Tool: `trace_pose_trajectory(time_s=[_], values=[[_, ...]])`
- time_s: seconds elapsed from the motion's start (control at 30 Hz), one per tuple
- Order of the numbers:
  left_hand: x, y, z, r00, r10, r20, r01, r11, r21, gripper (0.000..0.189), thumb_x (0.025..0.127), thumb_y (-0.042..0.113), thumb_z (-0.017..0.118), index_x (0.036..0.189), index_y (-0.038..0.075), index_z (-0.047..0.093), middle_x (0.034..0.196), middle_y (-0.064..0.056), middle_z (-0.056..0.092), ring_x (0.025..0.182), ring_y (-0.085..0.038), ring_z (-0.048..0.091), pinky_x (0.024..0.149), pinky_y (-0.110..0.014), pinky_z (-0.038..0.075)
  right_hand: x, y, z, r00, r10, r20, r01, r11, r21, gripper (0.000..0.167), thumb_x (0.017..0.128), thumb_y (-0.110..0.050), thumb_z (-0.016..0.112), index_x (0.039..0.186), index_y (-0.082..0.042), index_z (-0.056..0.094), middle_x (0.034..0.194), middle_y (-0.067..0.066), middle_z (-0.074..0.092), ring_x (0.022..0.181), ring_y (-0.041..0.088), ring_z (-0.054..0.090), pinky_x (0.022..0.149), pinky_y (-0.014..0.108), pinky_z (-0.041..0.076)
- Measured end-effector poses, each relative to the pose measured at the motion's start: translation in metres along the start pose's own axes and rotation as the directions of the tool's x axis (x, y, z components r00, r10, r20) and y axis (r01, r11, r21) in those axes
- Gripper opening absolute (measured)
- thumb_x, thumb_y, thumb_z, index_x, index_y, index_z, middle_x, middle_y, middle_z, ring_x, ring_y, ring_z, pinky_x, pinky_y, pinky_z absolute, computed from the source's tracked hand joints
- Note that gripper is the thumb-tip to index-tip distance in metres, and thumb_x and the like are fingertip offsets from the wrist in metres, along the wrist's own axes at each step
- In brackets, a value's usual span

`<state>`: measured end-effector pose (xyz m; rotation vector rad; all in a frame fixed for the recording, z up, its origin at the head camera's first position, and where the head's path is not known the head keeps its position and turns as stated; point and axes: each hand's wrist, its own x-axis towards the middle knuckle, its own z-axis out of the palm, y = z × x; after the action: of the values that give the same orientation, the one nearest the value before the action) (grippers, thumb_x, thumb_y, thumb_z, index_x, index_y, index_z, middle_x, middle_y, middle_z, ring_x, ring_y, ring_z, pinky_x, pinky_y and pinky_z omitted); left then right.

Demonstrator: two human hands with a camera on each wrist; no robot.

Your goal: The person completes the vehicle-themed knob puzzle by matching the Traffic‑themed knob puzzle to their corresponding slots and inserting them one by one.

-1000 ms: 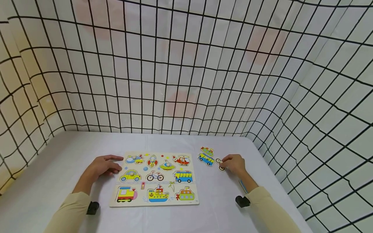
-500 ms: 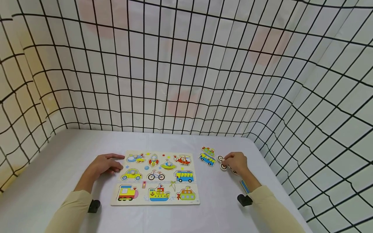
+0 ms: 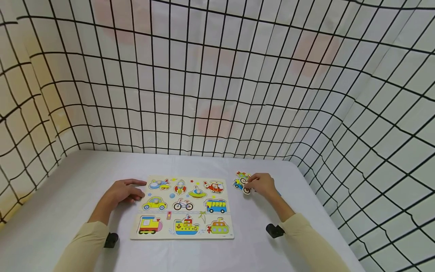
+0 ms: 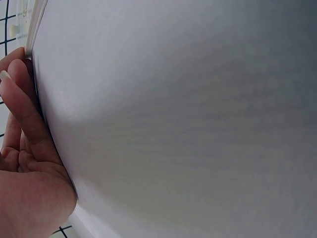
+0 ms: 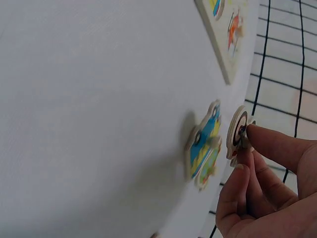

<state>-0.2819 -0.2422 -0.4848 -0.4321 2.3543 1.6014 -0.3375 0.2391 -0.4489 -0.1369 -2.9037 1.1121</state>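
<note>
My right hand (image 3: pixel 261 184) pinches a wooden bicycle puzzle piece (image 5: pixel 238 131) by its small knob, between thumb and fingers. The piece is raised off the table, tilted. In the head view it overlaps a blue and yellow bus piece (image 3: pixel 237 184) and a submarine piece (image 3: pixel 242 174). The right wrist view shows it apart from the bus piece (image 5: pixel 200 141). My left hand (image 3: pixel 124 192) rests at the left edge of a cream puzzle board (image 3: pixel 198 206) printed with vehicles, its fingers extended to the edge.
A blue-edged thing (image 3: pixel 279 193) lies mostly hidden behind my right hand. A knobbed car piece (image 3: pixel 155 204) and other knobbed vehicles sit on the board's left and upper parts. Black grid netting (image 3: pixel 190 124) over pale cloth surrounds the white table (image 3: pixel 251 245).
My right hand has lifted the bicycle piece and carried it left, over the bus and submarine pieces. The left hand stays at the board's edge.
</note>
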Motion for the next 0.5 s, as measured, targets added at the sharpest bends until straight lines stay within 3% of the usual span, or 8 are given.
trace_pose_trajectory(time_s=[0.23,0.5], values=[[0.002,0.001,0.0,1.0,-0.002,-0.004,0.002,1.0,0.008,0.059,0.085,0.013,0.074,0.14,0.002,0.059,0.076,-0.007,0.07,0.066,-0.021,0.063,0.064,-0.026,0.053,-0.007,-0.029,0.016,0.998,-0.031,0.047,0.032,0.999,-0.007,0.016,0.079,-0.021,0.083,0.088,-0.01,0.076,0.091,0.008,0.067,0.078,0.02,0.056,0.058,0.027,0.042],[0.002,0.0,0.001,1.0,-0.021,-0.005,0.021,1.0,0.004,0.06,0.083,0.012,0.075,0.14,0.003,0.059,0.077,-0.009,0.071,0.067,-0.023,0.064,0.065,-0.026,0.054,-0.018,-0.058,0.042,0.988,-0.083,0.127,0.08,0.996,0.027,0.012,0.079,-0.016,0.083,0.087,-0.01,0.077,0.092,0.008,0.068,0.067,0.016,0.059,0.058,0.026,0.044]])
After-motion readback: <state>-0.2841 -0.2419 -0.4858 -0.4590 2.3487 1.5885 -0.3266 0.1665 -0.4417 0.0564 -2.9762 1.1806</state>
